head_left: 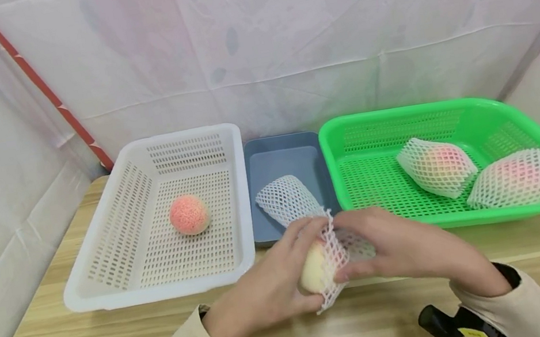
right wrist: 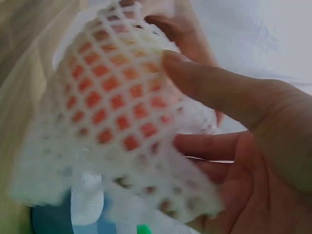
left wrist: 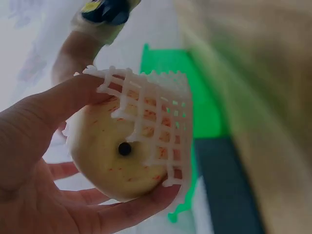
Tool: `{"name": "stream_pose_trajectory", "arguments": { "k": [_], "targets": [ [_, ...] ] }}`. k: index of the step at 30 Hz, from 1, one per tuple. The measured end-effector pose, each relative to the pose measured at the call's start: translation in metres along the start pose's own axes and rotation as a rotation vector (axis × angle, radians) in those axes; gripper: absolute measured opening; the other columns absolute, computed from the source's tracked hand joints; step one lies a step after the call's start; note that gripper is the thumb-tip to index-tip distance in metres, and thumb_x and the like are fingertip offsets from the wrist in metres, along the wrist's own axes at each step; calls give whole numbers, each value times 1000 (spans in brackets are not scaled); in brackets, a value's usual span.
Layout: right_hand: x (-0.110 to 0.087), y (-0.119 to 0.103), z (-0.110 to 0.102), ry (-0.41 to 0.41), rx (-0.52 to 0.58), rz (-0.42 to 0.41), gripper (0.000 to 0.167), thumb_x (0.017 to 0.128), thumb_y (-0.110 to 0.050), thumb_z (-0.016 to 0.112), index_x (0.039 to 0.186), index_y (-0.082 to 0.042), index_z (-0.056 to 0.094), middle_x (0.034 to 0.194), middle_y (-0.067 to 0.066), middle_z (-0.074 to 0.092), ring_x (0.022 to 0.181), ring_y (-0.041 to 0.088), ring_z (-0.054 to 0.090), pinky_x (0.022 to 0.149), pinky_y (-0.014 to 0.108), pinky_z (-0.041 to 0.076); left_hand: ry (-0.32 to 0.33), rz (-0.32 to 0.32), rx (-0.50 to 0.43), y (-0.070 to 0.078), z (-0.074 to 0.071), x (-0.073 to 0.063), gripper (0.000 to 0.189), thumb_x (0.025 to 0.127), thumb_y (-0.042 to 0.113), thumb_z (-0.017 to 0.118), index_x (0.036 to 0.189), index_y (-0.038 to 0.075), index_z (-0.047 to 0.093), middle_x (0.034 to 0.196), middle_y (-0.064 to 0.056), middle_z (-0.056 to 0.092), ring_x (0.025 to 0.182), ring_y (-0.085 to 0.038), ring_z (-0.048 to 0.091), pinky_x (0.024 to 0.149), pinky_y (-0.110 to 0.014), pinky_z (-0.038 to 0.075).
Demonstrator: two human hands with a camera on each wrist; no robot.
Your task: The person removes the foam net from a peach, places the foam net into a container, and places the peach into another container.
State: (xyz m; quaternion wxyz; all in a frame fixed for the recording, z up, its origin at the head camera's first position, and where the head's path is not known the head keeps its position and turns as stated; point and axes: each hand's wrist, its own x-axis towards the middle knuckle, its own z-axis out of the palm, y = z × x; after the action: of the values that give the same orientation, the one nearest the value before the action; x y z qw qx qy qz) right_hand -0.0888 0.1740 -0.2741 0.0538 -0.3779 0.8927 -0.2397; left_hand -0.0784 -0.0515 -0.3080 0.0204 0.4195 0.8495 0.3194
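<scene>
Between both hands, in front of the blue-grey tray, is a pale yellow and red peach point(left wrist: 102, 151) partly inside a white foam net sleeve point(right wrist: 112, 97). My left hand point(head_left: 271, 284) grips the peach from the left, thumb and fingers spread round its bare end, where a dark round spot shows. From the other side my right hand point(head_left: 401, 242) pinches the net, its thumb lying on the mesh over the fruit. Beyond the peach, the sleeve's loose end hangs free in the right wrist view.
A white basket point(head_left: 163, 292) at left holds one bare peach point(head_left: 189, 215). The blue-grey tray point(head_left: 283, 155) in the middle holds a foam net point(head_left: 287, 198). At right, a green basket point(head_left: 398, 112) holds two netted peaches point(head_left: 442, 166). A white curtain point(head_left: 249, 32) hangs behind.
</scene>
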Motion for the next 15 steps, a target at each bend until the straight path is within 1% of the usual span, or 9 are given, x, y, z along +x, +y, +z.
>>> {"name": "stream_pose_trajectory", "arguments": {
  "k": [2,4,7,10,14,15],
  "targets": [
    [0,-2,3,-47,-4,-12,46,83,-52,69,107,-13,63,98,-10,63,87,6,59,77,31,52,-20,-15,16,0,5,-4,95,71,21,83,147,12,26,144,-10,36,114,-17,54,89,-18,47],
    [2,-2,5,-76,11,-23,38,82,-47,72,100,-16,62,91,-13,59,81,3,56,72,27,51,-22,-25,38,0,8,-6,94,70,22,83,145,11,27,141,-8,38,111,-15,54,91,-18,46],
    [4,-1,7,-96,19,-23,33,79,-41,76,97,-17,61,88,-14,58,78,2,54,68,24,49,-27,-52,53,-1,10,-9,94,69,23,83,145,11,28,139,-7,41,108,-13,55,87,-16,47],
    [5,0,6,-115,43,-8,28,80,-28,78,100,-15,64,91,-12,62,79,3,56,67,23,50,-47,-91,41,-2,11,-12,93,70,24,81,146,12,28,134,-6,44,102,-12,55,78,-14,48],
    [4,2,2,-91,48,-15,32,80,-8,76,111,-10,67,97,-6,67,84,6,62,68,24,53,-56,-142,31,-4,11,-18,88,70,25,80,143,11,33,129,-6,48,99,-11,55,76,-16,49],
    [3,3,0,-78,43,-22,33,80,-5,76,111,-9,67,98,-5,67,84,7,63,69,25,53,-54,-151,29,-4,11,-20,86,70,25,80,141,10,34,128,-5,48,99,-11,54,77,-17,49]
  ]
}}
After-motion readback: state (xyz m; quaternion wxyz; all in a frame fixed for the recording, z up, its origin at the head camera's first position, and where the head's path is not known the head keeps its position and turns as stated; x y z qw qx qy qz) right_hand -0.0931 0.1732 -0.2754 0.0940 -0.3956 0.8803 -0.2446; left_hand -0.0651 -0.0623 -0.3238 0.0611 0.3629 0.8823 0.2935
